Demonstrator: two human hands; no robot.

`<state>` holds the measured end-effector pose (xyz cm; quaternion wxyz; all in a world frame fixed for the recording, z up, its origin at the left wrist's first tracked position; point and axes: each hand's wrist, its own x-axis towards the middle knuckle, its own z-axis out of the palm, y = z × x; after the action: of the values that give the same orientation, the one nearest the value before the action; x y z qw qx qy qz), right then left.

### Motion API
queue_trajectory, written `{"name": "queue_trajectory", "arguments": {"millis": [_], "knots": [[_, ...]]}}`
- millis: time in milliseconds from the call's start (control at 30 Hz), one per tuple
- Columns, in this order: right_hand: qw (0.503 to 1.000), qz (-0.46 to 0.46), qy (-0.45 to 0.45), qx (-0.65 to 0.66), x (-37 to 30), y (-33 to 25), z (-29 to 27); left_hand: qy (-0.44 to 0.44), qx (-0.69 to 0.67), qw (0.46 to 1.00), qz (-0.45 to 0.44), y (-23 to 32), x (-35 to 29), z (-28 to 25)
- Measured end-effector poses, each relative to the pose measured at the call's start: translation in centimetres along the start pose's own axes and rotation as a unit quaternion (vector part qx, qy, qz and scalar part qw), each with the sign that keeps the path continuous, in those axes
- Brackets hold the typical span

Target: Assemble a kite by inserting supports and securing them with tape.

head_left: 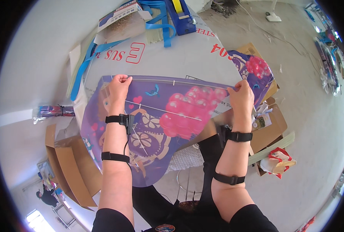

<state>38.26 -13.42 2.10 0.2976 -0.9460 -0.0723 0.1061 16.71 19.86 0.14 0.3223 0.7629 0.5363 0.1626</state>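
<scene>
A purple kite sail (150, 121), printed with a doll-like figure and a pink balloon-like cluster, lies partly on the table and hangs over its near edge toward my lap. Along its far edge runs a thin white rod (174, 82) with a small clip near the middle. At the rod's left end, my left hand (120, 88) pinches rod and sail edge between thumb and fingers. My right hand (241, 96) pinches the same edge at its right end. A second thin rod (168, 110) crosses the sail below, and a shorter one (140, 142) slants over the figure.
The white-covered table (172, 54) bears a blue tape dispenser (183, 21), an opened carton (122, 25) and blue ribbon (165, 23). Another purple printed sheet (253, 69) overhangs the right edge. Cardboard boxes (73, 166) stand left and right. A person (47, 196) is far left.
</scene>
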Motion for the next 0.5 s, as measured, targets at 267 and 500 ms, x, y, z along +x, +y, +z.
{"name": "queue_trajectory", "arguments": {"millis": [267, 500], "knots": [[0.999, 0.016, -0.008, -0.048, 0.0, -0.4, -0.4, 0.028, 0.042, 0.998, 0.048, -0.5, 0.2, 0.5], [0.999, 0.011, 0.003, -0.053, 0.2, 0.2, -0.8, 0.056, 0.085, 0.993, 0.057, 0.7, 0.2, 0.4]]}}
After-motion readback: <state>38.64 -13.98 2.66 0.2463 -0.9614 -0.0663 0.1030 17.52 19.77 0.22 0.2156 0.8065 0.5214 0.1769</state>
